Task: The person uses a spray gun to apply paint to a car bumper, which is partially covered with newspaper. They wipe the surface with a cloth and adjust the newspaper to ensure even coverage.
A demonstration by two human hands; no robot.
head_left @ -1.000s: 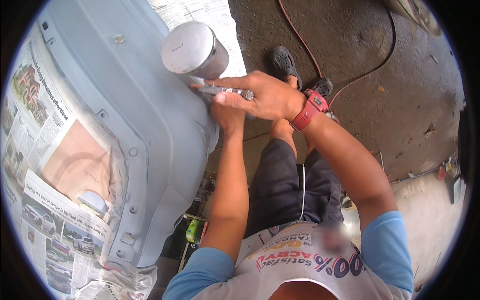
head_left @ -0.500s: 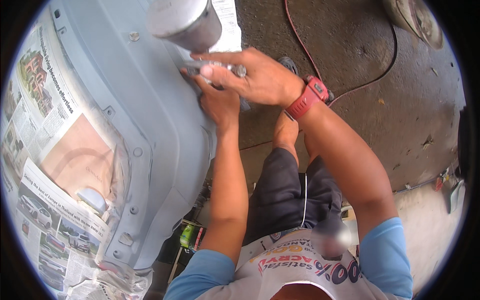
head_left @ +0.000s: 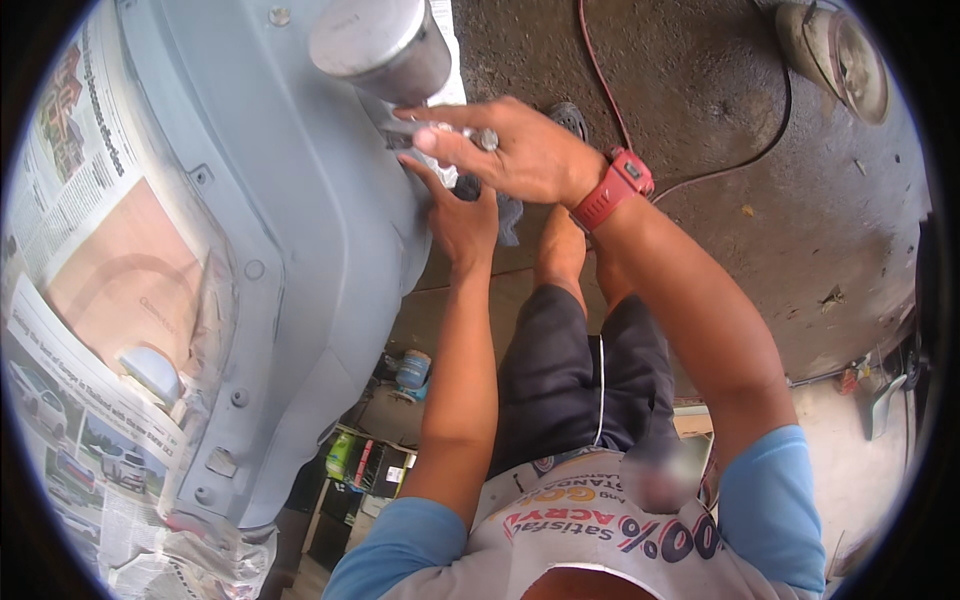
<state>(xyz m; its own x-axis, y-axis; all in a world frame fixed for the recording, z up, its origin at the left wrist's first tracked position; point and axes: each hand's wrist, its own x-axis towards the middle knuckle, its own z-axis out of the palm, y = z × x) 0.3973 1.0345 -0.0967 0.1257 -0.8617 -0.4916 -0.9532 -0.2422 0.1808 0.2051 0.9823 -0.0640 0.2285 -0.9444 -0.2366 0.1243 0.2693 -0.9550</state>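
Note:
My right hand (head_left: 530, 155), with a red watch on the wrist, is wrapped round a metal spray gun (head_left: 460, 135). The gun's large silver cup (head_left: 385, 50) sits above a grey car bumper (head_left: 320, 200). Just below the gun, my left hand (head_left: 465, 225) is beside the bumper's edge, its index finger stretched toward the surface. A dark grey cloth (head_left: 508, 220) hangs from behind that hand and seems bunched in its palm; the other fingers are hidden.
Newspaper sheets (head_left: 100, 230) cover the area left of the bumper. A red hose (head_left: 600, 80) runs across the dark floor. A round, dirty container (head_left: 840, 60) stands at the far right. Beneath the bumper are a blue can (head_left: 412, 370) and a shelf with a green item (head_left: 340, 455).
The view has shifted, so the bumper and newspapers appear further left. The spray gun stays in my right hand. My left hand appears slightly lower and right, with more cloth showing.

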